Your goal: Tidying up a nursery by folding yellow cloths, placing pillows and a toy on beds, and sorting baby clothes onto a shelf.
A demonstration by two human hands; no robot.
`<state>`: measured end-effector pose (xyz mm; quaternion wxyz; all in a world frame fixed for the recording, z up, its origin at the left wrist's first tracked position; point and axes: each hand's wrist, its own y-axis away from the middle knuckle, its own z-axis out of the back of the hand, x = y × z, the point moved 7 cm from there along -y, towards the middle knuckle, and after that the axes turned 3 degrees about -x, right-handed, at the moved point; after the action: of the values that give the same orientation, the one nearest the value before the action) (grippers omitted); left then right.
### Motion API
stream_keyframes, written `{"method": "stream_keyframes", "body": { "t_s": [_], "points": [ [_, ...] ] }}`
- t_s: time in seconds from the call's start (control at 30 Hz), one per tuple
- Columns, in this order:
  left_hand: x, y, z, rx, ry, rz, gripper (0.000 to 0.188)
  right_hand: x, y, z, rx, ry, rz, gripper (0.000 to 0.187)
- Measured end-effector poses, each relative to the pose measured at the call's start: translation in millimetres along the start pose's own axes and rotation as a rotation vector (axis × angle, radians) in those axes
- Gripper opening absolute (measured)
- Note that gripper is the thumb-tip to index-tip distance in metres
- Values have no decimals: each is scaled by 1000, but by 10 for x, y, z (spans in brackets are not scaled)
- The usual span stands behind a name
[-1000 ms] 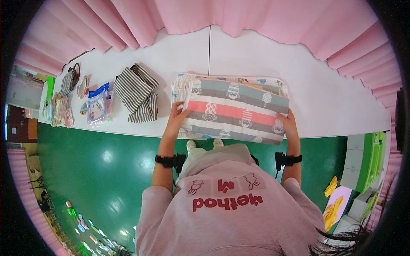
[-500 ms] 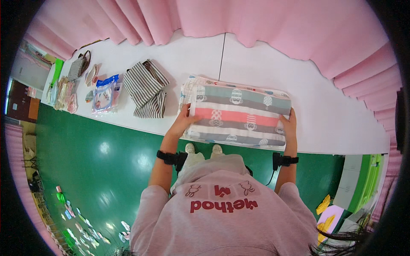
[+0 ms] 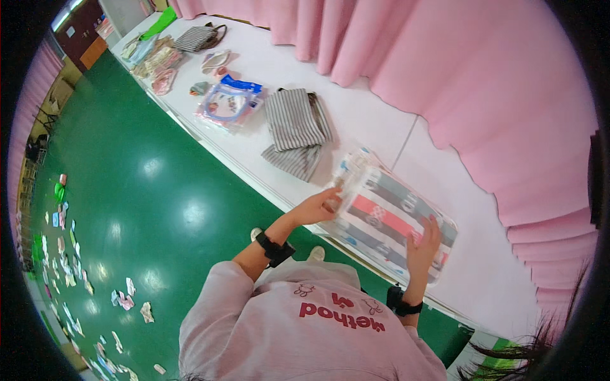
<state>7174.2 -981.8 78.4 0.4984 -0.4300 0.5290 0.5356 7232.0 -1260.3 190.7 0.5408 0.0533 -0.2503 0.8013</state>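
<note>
A folded blanket with grey, white and coral stripes and printed animal figures lies on the white table in front of me. A paler printed layer shows out from under its left end. My left hand is at that left end, thumb and fingers closed round the edge, slightly blurred. On top of the blanket, near its right end, my right hand rests with fingers stretched and apart.
Left of the blanket on the table lie a folded grey-striped cloth, a plastic packet, a striped bag and a pile of light cloths. Pink curtain hangs along the far side. Small scattered items lie on the green floor.
My view has turned, and the table now runs diagonally. My right hand has shifted from the blanket's right edge onto its top. The under layer sticks out more at the left end.
</note>
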Motion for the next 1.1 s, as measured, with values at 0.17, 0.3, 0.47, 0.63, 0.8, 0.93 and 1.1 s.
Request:
{"method": "stream_keyframes", "body": {
  "t_s": [0.17, 0.3, 0.47, 0.63, 0.8, 0.93, 1.1],
  "points": [
    [300, 779, 697, 89, 89, 33, 49, 1743, -141, -952, 522, -809, 10, 57],
    [602, 1619, 1693, -204, 7, 169, 39, 2786, -600, -1838, 336, -245, 327, 69],
    [850, 2591, 2766, -472, 47, 208, 37, 3021, -1046, -2855, 248, 154, 210, 69],
    [1010, 3183, 3558, -584, 65, 326, 33, 2729, -1279, -2974, 98, 49, -17, 34],
    [857, 2974, 4482, -554, 68, 257, 32, 1797, -1668, -2630, -219, -146, -366, 36],
    [466, 2715, 5347, -566, 47, 180, 31, 2564, -2038, -1967, -282, -631, -449, 31],
    [-588, 2143, 6003, -331, 16, -141, 55, 4389, -2153, -1661, -305, -1143, -273, 36]
  ]
}}
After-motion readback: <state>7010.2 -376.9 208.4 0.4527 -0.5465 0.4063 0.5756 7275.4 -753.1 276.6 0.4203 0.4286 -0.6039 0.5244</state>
